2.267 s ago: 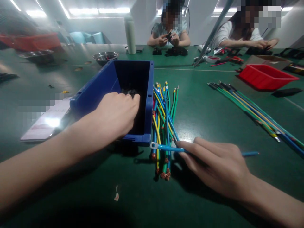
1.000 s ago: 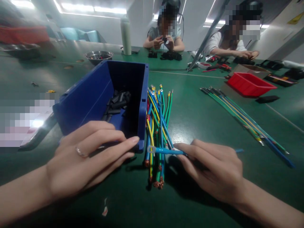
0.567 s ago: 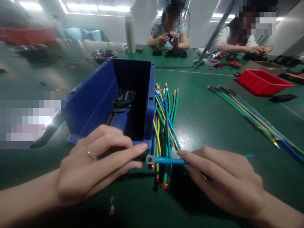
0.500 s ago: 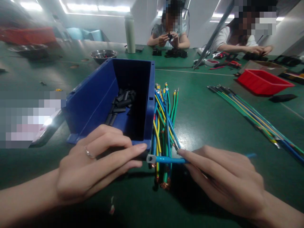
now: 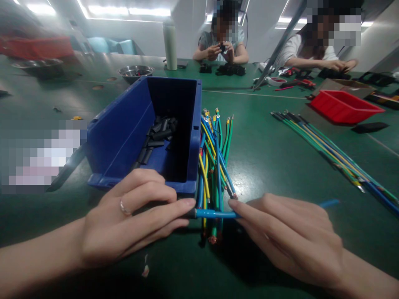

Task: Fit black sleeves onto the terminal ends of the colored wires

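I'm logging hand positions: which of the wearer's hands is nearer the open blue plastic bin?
Left. The left hand is at the near edge of the blue bin; the right hand is farther off, to the bin's right.

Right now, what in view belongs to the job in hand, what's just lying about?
Part of the job, it seems: blue cable in the right hand; black sleeve in the left hand, at the cable's end; blue bin holding black sleeves; lugged cables beside the bin.

Probably just lying about: pale green bottle; metal bowl; red tray; small scrap.
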Tool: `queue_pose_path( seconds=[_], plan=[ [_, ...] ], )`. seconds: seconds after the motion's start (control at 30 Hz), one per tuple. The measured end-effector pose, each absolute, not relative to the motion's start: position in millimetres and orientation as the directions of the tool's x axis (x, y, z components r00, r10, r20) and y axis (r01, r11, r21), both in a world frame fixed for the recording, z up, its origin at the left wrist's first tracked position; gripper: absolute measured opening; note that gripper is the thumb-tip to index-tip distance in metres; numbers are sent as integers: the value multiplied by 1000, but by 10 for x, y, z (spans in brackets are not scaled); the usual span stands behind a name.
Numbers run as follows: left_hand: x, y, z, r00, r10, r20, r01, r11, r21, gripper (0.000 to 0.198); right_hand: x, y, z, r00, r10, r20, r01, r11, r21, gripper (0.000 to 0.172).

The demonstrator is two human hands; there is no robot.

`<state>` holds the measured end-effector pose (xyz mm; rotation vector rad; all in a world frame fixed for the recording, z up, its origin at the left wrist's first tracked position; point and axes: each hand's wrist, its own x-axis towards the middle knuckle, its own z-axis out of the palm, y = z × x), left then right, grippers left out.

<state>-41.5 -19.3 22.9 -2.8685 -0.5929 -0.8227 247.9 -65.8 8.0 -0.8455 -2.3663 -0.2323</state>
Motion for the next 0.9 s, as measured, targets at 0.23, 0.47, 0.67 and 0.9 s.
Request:
queue_pose_path(
  seconds=[0.23, 0.47, 0.67, 0.9],
  plan=[
    [-367, -251, 208, 781, 304, 545, 370, -929, -12, 15, 2501, -703, 125, -678, 495, 543, 571, 820, -35, 25],
    [-327, -308, 176, 788, 293, 542, 341, -940, 12, 16, 2492, -743, 109, -693, 506, 514, 548, 833, -81, 30],
    [-344, -299, 134, 752, 328, 572, 389, -921, 17, 37, 2485, -706, 75, -655, 510, 558, 563, 821, -89, 29],
    [-405, -246, 159, 709, 375, 597, 431, -901, 53, 24, 2484, -688, 61, -585, 535, 610, 629, 774, -75, 23]
  ],
)
